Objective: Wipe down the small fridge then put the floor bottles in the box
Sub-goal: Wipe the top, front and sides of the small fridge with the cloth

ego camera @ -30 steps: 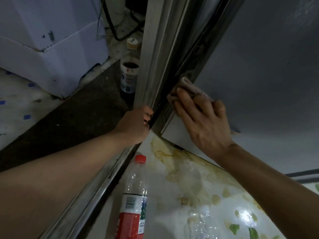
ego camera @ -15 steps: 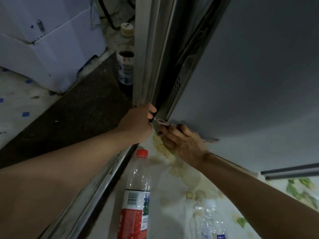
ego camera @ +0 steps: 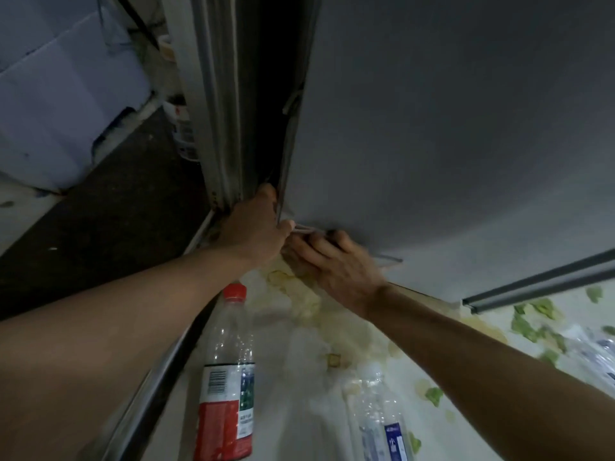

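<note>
At frame centre, the right hand (ego camera: 336, 264) pinches a cloth (ego camera: 304, 228) against the grey fridge's (ego camera: 449, 128) bottom edge, the left hand (ego camera: 254, 227) grips the door frame (ego camera: 216, 111) beside it, and a red-capped bottle (ego camera: 228, 377) lies below, neck pointing toward both hands.

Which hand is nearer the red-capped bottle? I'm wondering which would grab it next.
Left. The left hand grips the door frame edge just above the red-capped bottle; the right hand holds the cloth at the fridge's bottom corner, farther right.
</note>
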